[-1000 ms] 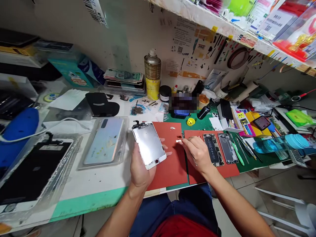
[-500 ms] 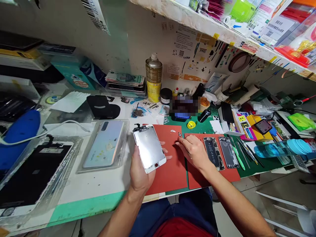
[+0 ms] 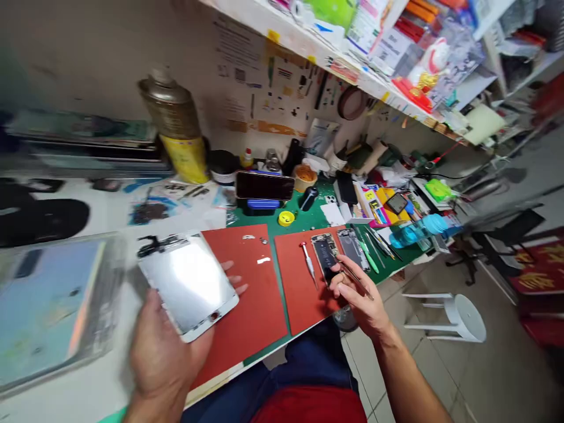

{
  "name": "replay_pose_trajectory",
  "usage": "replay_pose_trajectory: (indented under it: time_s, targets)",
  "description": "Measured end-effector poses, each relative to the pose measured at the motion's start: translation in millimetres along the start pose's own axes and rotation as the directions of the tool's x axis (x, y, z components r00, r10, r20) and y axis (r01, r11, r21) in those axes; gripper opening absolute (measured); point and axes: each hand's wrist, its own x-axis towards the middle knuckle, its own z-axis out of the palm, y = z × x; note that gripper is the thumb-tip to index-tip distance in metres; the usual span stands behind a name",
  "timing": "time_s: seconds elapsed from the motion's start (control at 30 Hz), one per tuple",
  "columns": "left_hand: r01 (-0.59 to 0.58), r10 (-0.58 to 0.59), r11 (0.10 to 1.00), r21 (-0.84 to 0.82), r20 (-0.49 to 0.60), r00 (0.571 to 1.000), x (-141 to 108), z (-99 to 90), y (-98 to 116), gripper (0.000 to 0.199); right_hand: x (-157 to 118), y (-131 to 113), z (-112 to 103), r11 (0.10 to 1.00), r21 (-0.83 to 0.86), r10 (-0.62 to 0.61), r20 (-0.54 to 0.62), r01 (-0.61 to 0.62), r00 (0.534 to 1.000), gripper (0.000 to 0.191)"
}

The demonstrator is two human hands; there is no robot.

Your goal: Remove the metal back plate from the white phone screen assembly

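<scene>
Bench (image 3: 88,393) around the left red mat (image 3: 251,311): right hand (image 3: 359,296) now away from it, with a thin tool (image 3: 358,278).
Left hand (image 3: 165,352), fingers spread beneath, supports the screen panel (image 3: 189,282) over the mat's left edge; right fingers, half curled, hold the tool right of the mat, by the opened phone (image 3: 324,249). White piece (image 3: 263,260) lies uncovered on the mat, suggesting its handling has paused; spray can (image 3: 178,126) beyond.
</scene>
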Motion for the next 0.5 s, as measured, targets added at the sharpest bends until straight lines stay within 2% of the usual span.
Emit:
replay_pose_trajectory:
  time_s: [0.07, 0.13, 0.17, 0.23, 0.27, 0.3, 0.33, 0.4, 0.5]
  targets:
    - [0.017, -0.015, 0.999, 0.042, -0.056, 0.998, -3.7, 9.5, 4.7, 0.055, -10.6, -1.9, -22.9, 0.997, 0.055, 0.048, 0.023, -0.049, 0.999, 0.059]
    - [0.041, -0.035, 0.998, 0.055, -0.095, 0.995, -7.1, 16.3, 7.9, 0.052, -14.9, -3.0, -46.5, 0.998, 0.032, 0.058, 0.004, -0.058, 0.998, 0.055]
    - [0.051, -0.045, 0.997, 0.053, -0.107, 0.993, -8.0, 17.9, 8.5, 0.052, -14.1, -1.9, -58.8, 0.999, -0.018, 0.039, -0.021, -0.039, 0.999, 0.054]
    - [0.069, -0.063, 0.997, 0.045, -0.112, 0.992, -7.8, 17.4, 7.7, 0.053, -6.4, 5.3, -83.8, 0.968, -0.253, -0.023, -0.091, -0.001, 0.996, 0.053]
    - [0.071, -0.067, 0.997, 0.036, -0.104, 0.992, -6.6, 15.4, 6.4, 0.054, 0.1, 11.3, -96.1, 0.909, -0.417, -0.058, -0.131, -0.002, 0.990, 0.052]
    - [0.071, -0.070, 0.997, 0.020, -0.083, 0.994, -5.1, 12.5, 4.7, 0.055, 7.9, 18.6, -107.8, 0.813, -0.582, -0.090, -0.173, -0.028, 0.981, 0.050]
    - [0.074, -0.074, 0.997, -0.004, -0.055, 0.996, -3.5, 9.1, 2.8, 0.056, 16.6, 26.8, -118.6, 0.749, -0.660, -0.106, -0.203, -0.056, 0.973, 0.047]
    - [0.072, -0.071, 0.995, -0.067, 0.019, 0.997, -0.9, 1.8, -1.1, 0.057, 34.1, 43.9, -135.6, 0.676, -0.732, -0.123, -0.233, -0.091, 0.965, 0.040]
    - [0.066, -0.050, 0.987, -0.144, 0.113, 0.992, 0.8, -6.8, -6.0, 0.059, 55.5, 67.5, -148.5, 0.578, -0.807, -0.138, -0.249, -0.126, 0.959, 0.033]
